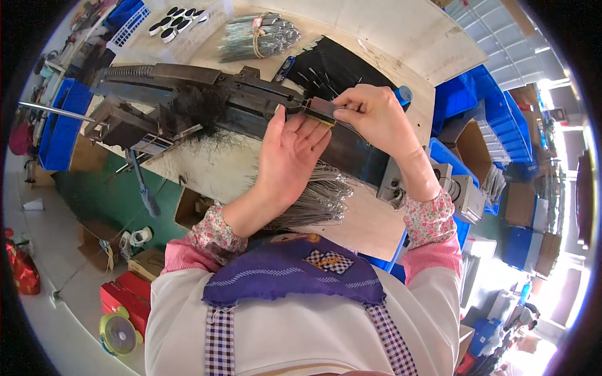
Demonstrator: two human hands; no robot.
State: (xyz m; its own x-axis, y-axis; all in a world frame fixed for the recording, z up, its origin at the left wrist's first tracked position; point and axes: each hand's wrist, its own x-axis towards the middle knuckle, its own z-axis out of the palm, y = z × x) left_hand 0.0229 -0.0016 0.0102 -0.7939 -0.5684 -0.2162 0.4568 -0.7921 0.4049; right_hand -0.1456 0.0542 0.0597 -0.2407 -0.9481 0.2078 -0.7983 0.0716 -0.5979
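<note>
Head view, looking down at wooden workbench (407, 37). Landmark: long dark metal machine (188, 100) lying across the bench.

- Left hand (290, 150): palm up, fingers loosely spread, fingertips touching underside of a small dark flat strip (321, 109) at right end of the machine. Not clamped on it, more supporting.
- Right hand (371, 113): just right of the machine's end, thumb and fingertips pinched on same strip from above and right. Closed grip.
- Strip: sits at right tip of the machine, between both hands, touching both. Yellowish edge where it meets the machine. Finer detail too small to tell.
- Clump of black fibres (194, 103) hanging on middle of the machine.
- Beyond the machine: tied bundle of thin metal rods (257, 37), black sheet with loose thin pieces (332, 66), small blue clipper-like tool (283, 67), tray of black-and-white oval parts (179, 22).
- Nearer than the machine, under left forearm: loose fan of thin silver wires (316, 200) lying on bench.
- Right of the machine: grey metal block unit (461, 191) at bench edge, blue plastic crates (483, 100) beyond it.
- Left of the machine: more blue bins (63, 125), green floor below.
- Both forearms in floral cuffs over pink sleeves; purple bib on chest.
</note>
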